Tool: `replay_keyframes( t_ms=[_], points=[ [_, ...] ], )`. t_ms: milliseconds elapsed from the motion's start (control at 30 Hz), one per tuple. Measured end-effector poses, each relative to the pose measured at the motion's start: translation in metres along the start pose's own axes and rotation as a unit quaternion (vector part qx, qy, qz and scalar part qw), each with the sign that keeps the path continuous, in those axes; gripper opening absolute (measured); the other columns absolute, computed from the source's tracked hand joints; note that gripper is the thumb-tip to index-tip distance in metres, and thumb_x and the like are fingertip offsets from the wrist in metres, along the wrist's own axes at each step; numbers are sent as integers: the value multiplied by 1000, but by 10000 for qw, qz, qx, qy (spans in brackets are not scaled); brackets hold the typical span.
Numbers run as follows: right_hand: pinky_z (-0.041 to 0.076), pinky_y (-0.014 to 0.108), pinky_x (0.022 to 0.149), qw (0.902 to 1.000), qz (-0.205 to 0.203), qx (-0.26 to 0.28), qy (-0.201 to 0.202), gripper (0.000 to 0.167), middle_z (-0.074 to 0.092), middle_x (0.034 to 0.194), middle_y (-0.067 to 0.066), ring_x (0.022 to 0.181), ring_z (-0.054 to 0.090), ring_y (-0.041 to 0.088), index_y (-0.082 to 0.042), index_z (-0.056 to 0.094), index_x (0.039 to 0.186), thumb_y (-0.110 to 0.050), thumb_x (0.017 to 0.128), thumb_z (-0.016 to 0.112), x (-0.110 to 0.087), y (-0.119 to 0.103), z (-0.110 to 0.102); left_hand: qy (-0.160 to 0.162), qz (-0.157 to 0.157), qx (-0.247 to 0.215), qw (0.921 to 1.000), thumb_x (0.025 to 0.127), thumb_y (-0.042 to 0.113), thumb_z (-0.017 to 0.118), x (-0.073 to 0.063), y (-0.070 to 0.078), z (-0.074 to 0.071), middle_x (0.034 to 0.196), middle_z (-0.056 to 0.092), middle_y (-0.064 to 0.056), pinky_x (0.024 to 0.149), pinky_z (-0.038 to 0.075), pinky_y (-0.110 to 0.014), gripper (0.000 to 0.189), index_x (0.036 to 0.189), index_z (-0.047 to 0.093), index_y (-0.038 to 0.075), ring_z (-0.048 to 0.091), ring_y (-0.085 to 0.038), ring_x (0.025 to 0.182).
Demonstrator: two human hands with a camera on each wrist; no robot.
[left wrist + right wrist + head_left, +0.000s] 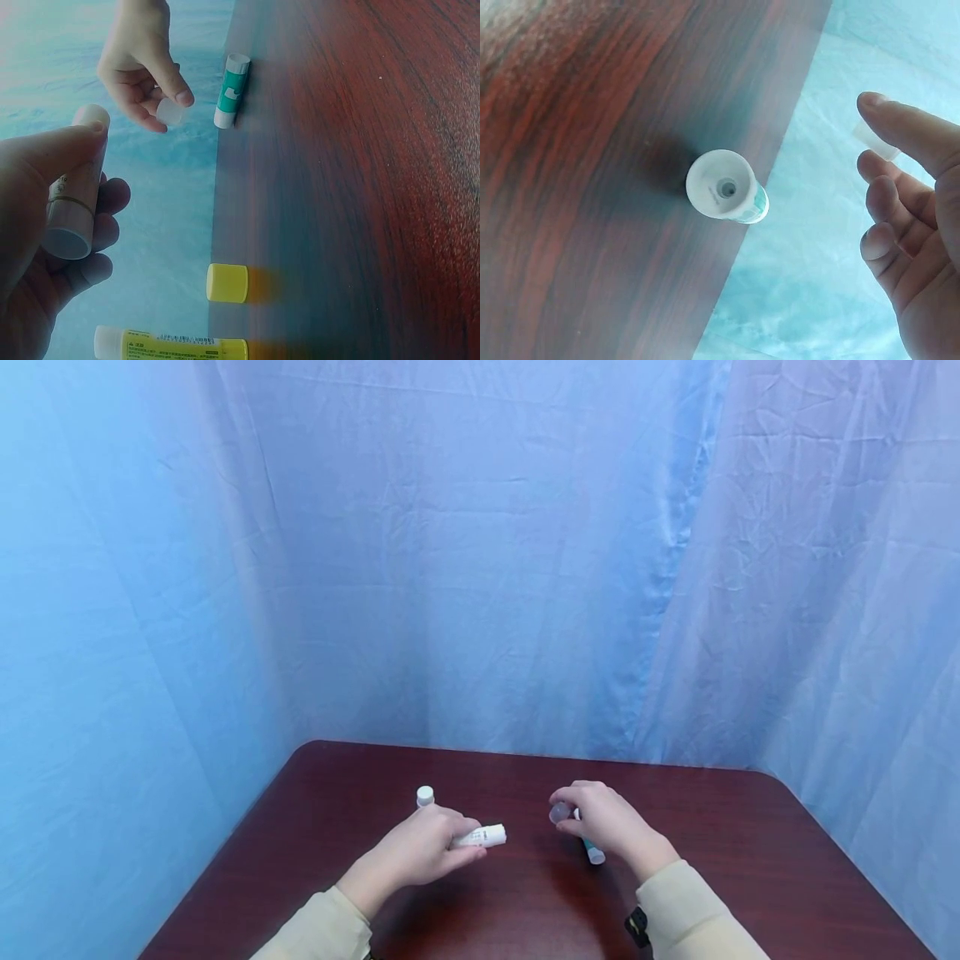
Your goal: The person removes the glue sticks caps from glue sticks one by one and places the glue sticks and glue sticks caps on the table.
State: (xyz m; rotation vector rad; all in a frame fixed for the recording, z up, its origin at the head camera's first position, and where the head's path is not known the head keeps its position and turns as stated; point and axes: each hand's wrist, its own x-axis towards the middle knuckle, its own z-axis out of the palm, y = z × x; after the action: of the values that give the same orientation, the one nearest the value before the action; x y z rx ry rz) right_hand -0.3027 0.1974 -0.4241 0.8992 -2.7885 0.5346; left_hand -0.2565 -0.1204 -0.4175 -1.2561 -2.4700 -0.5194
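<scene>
While the left hand [426,845] grips a white glue stick [486,836] with dark lettering, its thumb laid along the barrel and its fingers curled behind, the right hand [609,820] pinches a small translucent cap [558,812] between thumb and forefinger, the other fingers loosely bent. Both hands are raised above a dark reddish wooden table [510,906], with a gap between the white glue stick and the cap. Below the right hand, a green-and-white glue stick [232,91] lies on its side on the table, one white end showing a round recess in the right wrist view. Near the left hand, a yellow glue stick [176,347] stands upright, its white top visible just beyond the knuckles from the head view. Beside it, apart and also on the table, sits a short yellow cap [227,283]. Beige sleeves [692,906] cover the forearms, a dark object shows at the right cuff, and pale blue curtains [480,568] hang around the table.
</scene>
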Motion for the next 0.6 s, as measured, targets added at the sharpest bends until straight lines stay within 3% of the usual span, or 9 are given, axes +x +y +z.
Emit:
replay_keyframes(
  t_ms=[333,600],
  points=[
    [52,32,72,9995,-7,-291,-79,25,58,87,-15,79,58,5,-22,73,106,-16,84,84,3,3,11,-36,-51,77,10000,94,30,74,-1,0,-1,74,58,13,62,44,-17,14,91,70,16,49,1,64],
    [54,35,75,9985,38,-472,-289,27,60,89,-12,83,63,9,-14,74,110,-14,85,84,4,2,18,-110,-160,-52,9998,94,28,75,-3,0,0,73,57,13,61,43,-16,14,89,68,17,48,0,64]
  ],
)
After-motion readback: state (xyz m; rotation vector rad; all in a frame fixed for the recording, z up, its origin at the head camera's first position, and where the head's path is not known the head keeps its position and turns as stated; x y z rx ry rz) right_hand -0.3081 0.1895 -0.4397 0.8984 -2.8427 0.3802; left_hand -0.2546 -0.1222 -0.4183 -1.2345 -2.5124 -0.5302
